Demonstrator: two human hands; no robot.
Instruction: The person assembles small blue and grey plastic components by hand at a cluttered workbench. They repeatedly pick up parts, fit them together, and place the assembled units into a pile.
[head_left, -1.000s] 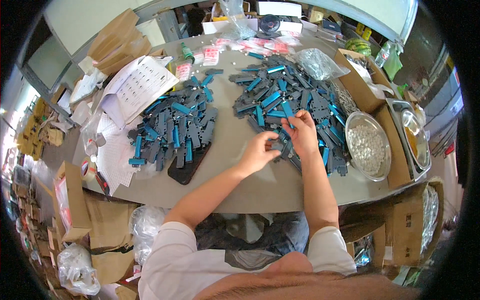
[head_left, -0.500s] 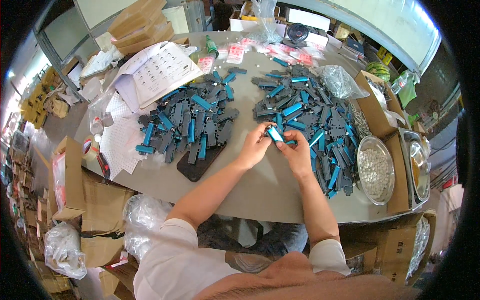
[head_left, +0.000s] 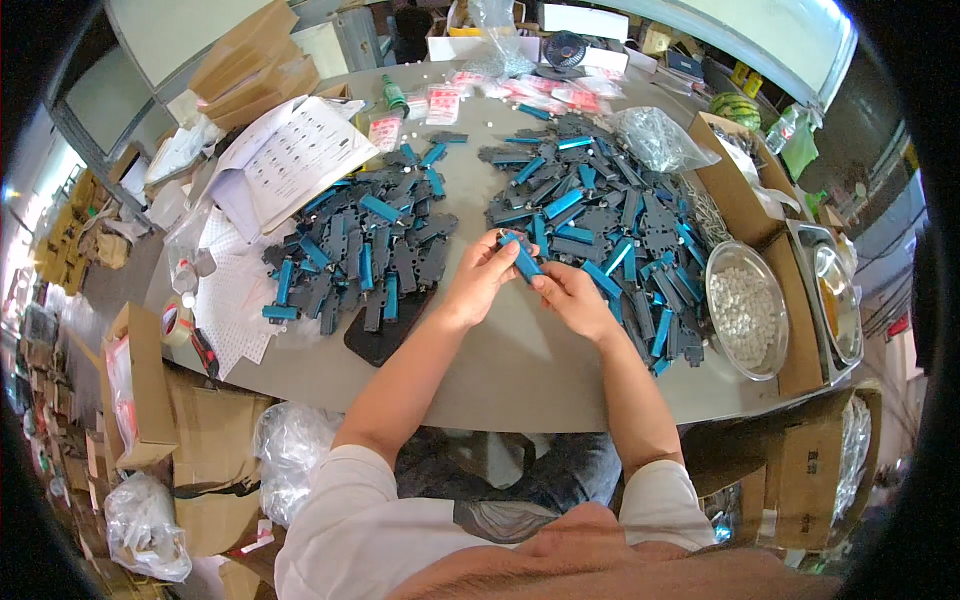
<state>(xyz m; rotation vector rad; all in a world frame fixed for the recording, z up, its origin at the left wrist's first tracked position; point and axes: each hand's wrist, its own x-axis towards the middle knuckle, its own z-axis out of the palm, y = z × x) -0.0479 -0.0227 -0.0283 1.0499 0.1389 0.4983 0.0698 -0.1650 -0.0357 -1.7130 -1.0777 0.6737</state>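
A small blue-and-dark plastic part (head_left: 524,262), long and narrow, is held tilted above the table between my hands. My left hand (head_left: 478,280) pinches its upper end with thumb and fingers. At the lower end, my right hand (head_left: 578,303) has thumb and fingertips closed on it; some fingers are hidden. Just beyond my hands lies the right heap of similar blue and dark grey parts (head_left: 640,215). Another heap of these parts (head_left: 350,225) is to the left, partly over a black flat pad (head_left: 385,335).
A round metal bowl of small white pieces (head_left: 748,310) stands at the right, beside an open cardboard box (head_left: 745,195). Printed sheets (head_left: 300,160) lie at the back left. A green bottle (head_left: 394,95), a small fan (head_left: 565,50) and plastic bags (head_left: 655,140) are farther back.
The view has shifted slightly. The held part has turned from a bright, shiny face to a blue side pointing down toward my right hand. Both hands still grip it.
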